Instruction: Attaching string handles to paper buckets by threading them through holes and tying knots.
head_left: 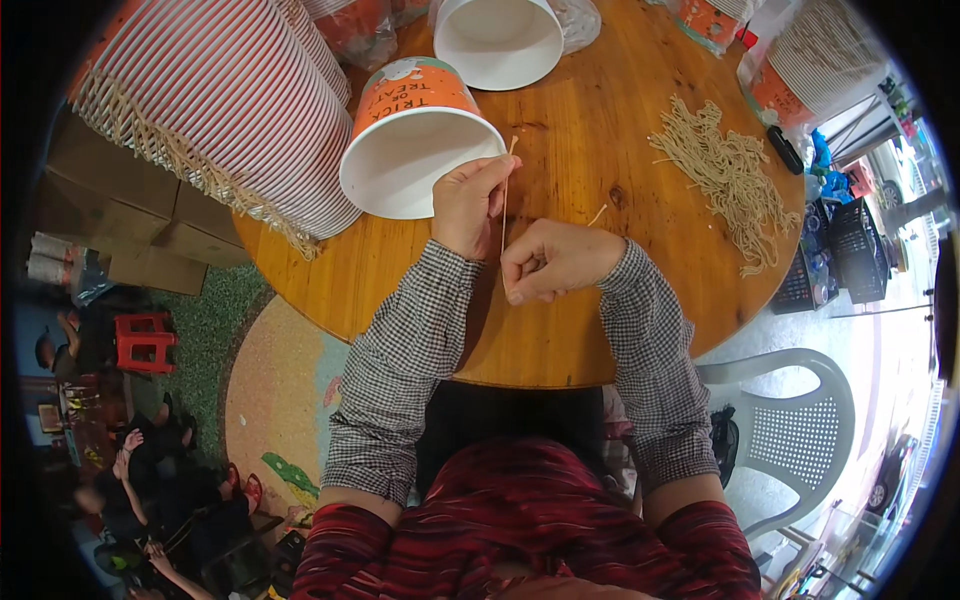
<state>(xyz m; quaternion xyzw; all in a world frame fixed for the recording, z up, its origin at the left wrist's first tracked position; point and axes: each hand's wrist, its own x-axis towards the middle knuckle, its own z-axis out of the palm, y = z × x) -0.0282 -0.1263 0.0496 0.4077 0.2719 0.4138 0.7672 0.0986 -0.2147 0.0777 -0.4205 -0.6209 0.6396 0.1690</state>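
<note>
My left hand (468, 203) pinches the rim of an orange paper bucket (415, 135) that lies tilted on its side, its white inside facing me. The same fingers also touch a thin tan string (505, 205) that runs straight down to my right hand (553, 262). My right hand is closed around the lower end of that string, just above the round wooden table (580, 340). Both forearms wear checked sleeves.
A long stack of striped paper buckets (215, 95) lies at the left, with tan strings hanging from it. A white bucket (498, 38) stands at the back. A heap of cut strings (725, 175) lies to the right. A white plastic chair (800, 425) is at the lower right.
</note>
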